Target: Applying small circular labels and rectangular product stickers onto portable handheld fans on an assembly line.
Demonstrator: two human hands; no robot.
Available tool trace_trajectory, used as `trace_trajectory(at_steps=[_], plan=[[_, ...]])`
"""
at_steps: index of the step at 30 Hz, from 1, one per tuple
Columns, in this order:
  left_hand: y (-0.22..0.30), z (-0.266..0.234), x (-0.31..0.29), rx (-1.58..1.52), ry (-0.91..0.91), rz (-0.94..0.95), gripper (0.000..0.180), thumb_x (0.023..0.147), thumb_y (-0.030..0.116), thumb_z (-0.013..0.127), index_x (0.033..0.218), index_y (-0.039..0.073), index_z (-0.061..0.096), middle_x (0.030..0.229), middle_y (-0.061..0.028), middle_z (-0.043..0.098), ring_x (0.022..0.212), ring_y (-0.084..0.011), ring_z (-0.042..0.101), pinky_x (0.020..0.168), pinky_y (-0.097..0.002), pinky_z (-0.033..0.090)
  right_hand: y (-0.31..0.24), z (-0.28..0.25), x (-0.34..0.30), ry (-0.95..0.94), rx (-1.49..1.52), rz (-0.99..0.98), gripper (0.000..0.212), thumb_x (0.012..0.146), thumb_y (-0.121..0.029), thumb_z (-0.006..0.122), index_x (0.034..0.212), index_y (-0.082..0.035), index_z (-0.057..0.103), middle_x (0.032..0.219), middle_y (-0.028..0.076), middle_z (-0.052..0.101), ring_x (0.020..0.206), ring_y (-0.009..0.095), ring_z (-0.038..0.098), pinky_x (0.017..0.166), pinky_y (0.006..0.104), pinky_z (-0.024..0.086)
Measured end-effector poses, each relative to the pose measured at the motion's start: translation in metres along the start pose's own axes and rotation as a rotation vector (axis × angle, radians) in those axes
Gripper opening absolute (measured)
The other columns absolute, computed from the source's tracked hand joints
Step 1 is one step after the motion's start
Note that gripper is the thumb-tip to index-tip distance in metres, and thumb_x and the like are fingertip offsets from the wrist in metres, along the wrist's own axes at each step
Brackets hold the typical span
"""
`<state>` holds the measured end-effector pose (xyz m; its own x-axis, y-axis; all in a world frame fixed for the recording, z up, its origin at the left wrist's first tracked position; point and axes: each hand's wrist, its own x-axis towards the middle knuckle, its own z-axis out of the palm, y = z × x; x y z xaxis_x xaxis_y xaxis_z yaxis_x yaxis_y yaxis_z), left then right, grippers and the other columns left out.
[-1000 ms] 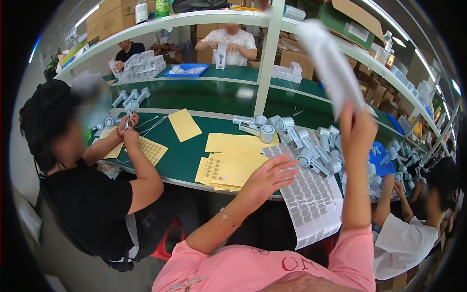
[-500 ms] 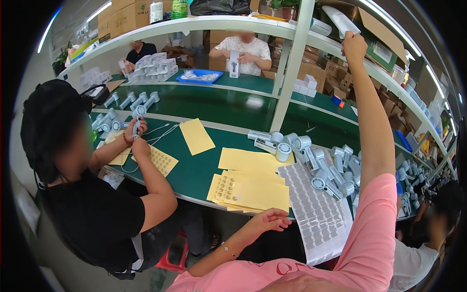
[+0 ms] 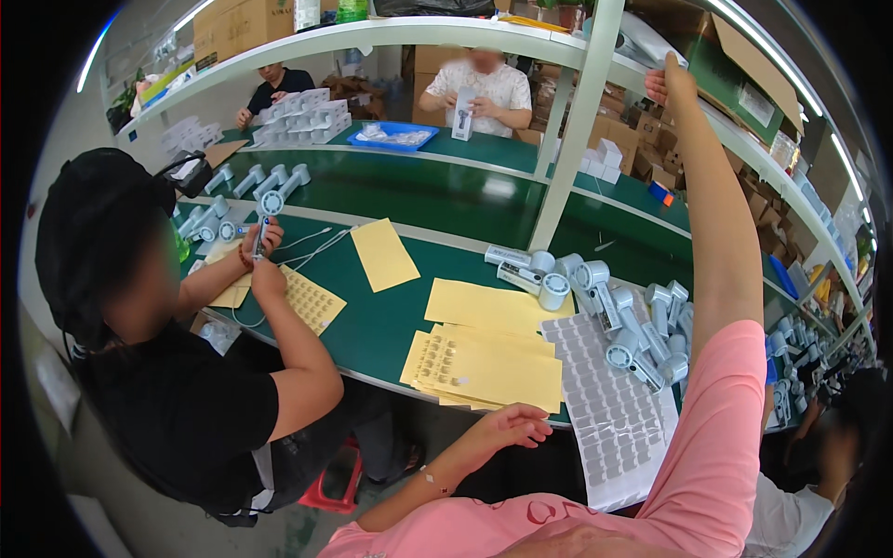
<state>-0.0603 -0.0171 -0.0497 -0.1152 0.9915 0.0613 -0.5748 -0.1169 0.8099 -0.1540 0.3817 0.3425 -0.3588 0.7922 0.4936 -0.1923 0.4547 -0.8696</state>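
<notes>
Green counter (image 3: 391, 321) runs across your view under a white shelf (image 3: 372, 33) held up by a white post (image 3: 577, 130), with cardboard boxes (image 3: 237, 23) stacked above. At the far left, a person in a black shirt (image 3: 177, 409) sits at the counter, both hands raised near a small white device (image 3: 265, 232), with a yellow sheet of small parts (image 3: 312, 299) just beside that person's forearm. A row of white devices (image 3: 265, 181) lies beyond them. Further along lies a loose yellow sheet (image 3: 386, 253), flat on the green.

Your left hand (image 3: 512, 428) hovers low at the near edge of the counter, fingers (image 3: 535, 432) loosely curled and released, holding nothing. It sits just below a stack of yellow sheets (image 3: 488, 367), close to their near edge; you cannot tell whether it touches them. Right of the stack, a white sheet of clear stickers (image 3: 609, 418) hangs over the counter edge. Behind it is a heap of grey-white devices (image 3: 623, 307).

Across the counter, two more people sit at the back, one holding a white box (image 3: 462, 113), near a blue tray (image 3: 395, 137).

Your right arm, in a pink sleeve (image 3: 712, 446), stretches straight up to the upper shelf. Your right hand (image 3: 668, 82) is up at the shelf edge against a pale object (image 3: 646, 42) lying there; whether the fingers are clenched on it you cannot tell. Another person (image 3: 823, 446) sits at the far right.
</notes>
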Motion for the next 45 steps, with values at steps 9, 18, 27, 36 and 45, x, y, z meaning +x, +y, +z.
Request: trace_trajectory(at_steps=[9,18,27,36,45], plan=[[-0.002,0.003,0.002,-0.036,-0.022,-0.008,0.038,0.09,0.023,0.054,0.12,0.002,0.046,0.108,-0.0101,0.058,0.1,-0.0154,0.054,0.087,-0.0288,0.044,0.002,-0.011,-0.011,-0.209,0.206,0.015,0.079,0.079,-0.063,0.05,0.092,0.014,0.054,0.081,0.02,0.06,0.068,0.024,0.062,0.06,0.0337,0.057],[0.018,0.01,-0.001,0.055,-0.043,0.049,0.031,0.09,0.019,0.053,0.115,0.002,0.05,0.106,-0.0091,0.058,0.1,-0.0158,0.055,0.087,-0.0289,0.044,0.013,-0.023,-0.005,-0.324,0.377,-0.011,0.059,0.089,-0.042,0.05,0.103,0.014,0.048,0.089,0.024,0.058,0.08,0.03,0.063,0.074,0.0381,0.057],[0.025,0.008,0.005,-0.001,-0.035,0.086,0.029,0.09,0.019,0.054,0.113,0.002,0.051,0.107,-0.0088,0.057,0.101,-0.0169,0.055,0.087,-0.0296,0.045,-0.014,0.008,-0.012,-0.271,0.95,-0.025,0.029,0.092,-0.001,0.032,0.118,0.013,0.034,0.127,0.033,0.037,0.122,0.043,0.037,0.102,0.048,0.038],[0.075,0.044,-0.014,0.392,-0.175,0.485,0.012,0.084,0.004,0.056,0.094,-0.001,0.061,0.095,-0.0116,0.06,0.091,-0.0224,0.058,0.079,-0.0304,0.045,0.008,-0.029,-0.089,-0.288,0.604,-0.032,0.03,0.086,-0.006,0.053,0.111,0.01,0.047,0.112,0.024,0.052,0.105,0.031,0.054,0.091,0.0385,0.047],[0.091,0.112,-0.014,0.532,-0.435,1.239,0.016,0.076,0.015,0.056,0.091,0.015,0.062,0.085,-0.0008,0.056,0.079,-0.0201,0.055,0.067,-0.0322,0.042,0.051,-0.174,-0.336,-0.574,0.294,0.151,0.046,0.093,-0.022,0.044,0.13,0.004,0.035,0.111,0.012,0.053,0.057,0.008,0.046,0.051,0.0167,0.038]])
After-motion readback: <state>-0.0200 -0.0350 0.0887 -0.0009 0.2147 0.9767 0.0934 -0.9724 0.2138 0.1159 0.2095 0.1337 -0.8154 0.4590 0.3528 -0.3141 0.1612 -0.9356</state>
